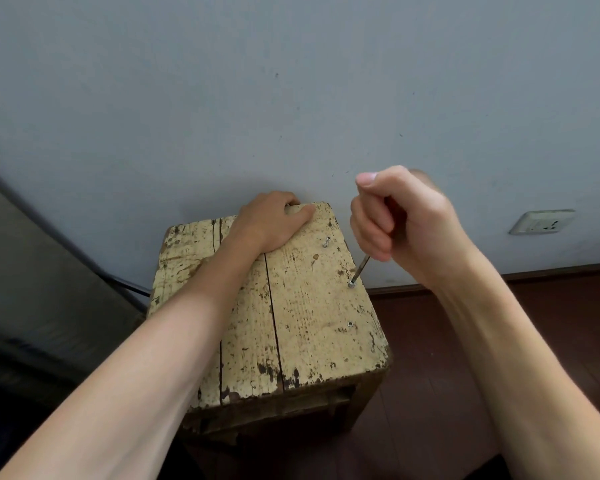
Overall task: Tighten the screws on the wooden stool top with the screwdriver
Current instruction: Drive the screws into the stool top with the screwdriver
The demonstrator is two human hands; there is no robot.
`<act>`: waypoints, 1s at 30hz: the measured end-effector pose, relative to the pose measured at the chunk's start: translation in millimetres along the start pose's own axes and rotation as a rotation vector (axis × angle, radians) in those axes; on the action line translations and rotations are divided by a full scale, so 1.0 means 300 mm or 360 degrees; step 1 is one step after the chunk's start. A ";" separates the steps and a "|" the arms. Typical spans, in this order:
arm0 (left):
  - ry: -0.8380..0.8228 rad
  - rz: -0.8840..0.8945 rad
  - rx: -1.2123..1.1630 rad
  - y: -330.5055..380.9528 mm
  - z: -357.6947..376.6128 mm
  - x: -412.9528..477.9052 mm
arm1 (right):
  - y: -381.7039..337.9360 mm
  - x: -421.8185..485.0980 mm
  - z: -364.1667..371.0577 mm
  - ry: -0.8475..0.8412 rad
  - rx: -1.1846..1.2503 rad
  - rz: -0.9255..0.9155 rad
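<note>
A worn wooden stool top (305, 317) with chipped cream paint fills the middle. Three screws run along its right side. The far screw (326, 242) stands proud and tilted, the middle screw (351, 284) has the screwdriver tip on it, and the near screw (350, 323) sits flush. My right hand (400, 225) grips the screwdriver (361, 268); only its thin metal shaft shows below my fist and the handle is hidden. My left hand (274, 220) rests on the far edge of the top, fingers curled over the edge.
A grey wall (291, 98) stands right behind the stool, with a socket (541, 221) low at the right. Dark red floor (447, 393) lies to the right. A grey surface and a black cable (125, 284) are at the left.
</note>
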State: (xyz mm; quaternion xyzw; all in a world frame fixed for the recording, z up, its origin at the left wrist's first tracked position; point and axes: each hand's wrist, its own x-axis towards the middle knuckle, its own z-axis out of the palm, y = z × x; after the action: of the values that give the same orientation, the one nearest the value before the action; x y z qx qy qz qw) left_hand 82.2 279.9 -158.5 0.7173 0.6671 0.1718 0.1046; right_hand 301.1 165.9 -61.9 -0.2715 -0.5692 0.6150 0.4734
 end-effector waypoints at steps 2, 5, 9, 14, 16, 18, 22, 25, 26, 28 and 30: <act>-0.0002 -0.0008 -0.0002 0.001 0.000 -0.003 | 0.005 0.003 0.013 0.0040 0.0025 0.0012; -0.0003 -0.0008 0.0002 0.004 -0.003 -0.005 | 0.012 0.008 0.032 0.0182 0.0077 0.0005; -0.0013 -0.0009 0.0002 0.005 -0.006 -0.006 | 0.024 0.011 0.065 0.0636 0.0147 -0.0067; -0.0032 -0.0002 -0.0010 0.010 -0.009 -0.011 | 0.044 -0.008 0.082 0.0895 0.0233 -0.0178; -0.0028 -0.0003 -0.0001 0.011 -0.012 -0.011 | 0.036 -0.007 0.056 0.0600 0.0231 -0.0107; -0.0022 0.0006 0.0014 0.013 -0.012 -0.011 | 0.023 -0.003 0.023 0.0199 0.0232 -0.0047; -0.0025 -0.0005 -0.0001 0.013 -0.011 -0.013 | 0.009 -0.001 -0.007 -0.0147 0.0056 -0.0077; -0.0027 -0.0015 -0.0005 0.013 -0.012 -0.013 | 0.010 -0.003 -0.010 -0.0084 0.0096 -0.0042; -0.0029 -0.0012 -0.0001 0.013 -0.011 -0.013 | 0.011 0.000 -0.010 -0.0038 0.0155 -0.0012; -0.0030 -0.0008 0.0001 0.013 -0.012 -0.015 | 0.010 0.010 -0.006 0.0077 0.0229 0.0028; -0.0026 0.0001 -0.0004 0.011 -0.014 -0.014 | 0.013 0.019 0.016 0.0264 0.0205 0.0012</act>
State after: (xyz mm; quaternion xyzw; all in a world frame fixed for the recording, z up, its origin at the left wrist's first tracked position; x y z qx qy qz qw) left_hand 83.6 275.0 -153.9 0.7187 0.6658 0.1669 0.1109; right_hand 293.6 169.3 -63.4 -0.2926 -0.4864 0.6275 0.5330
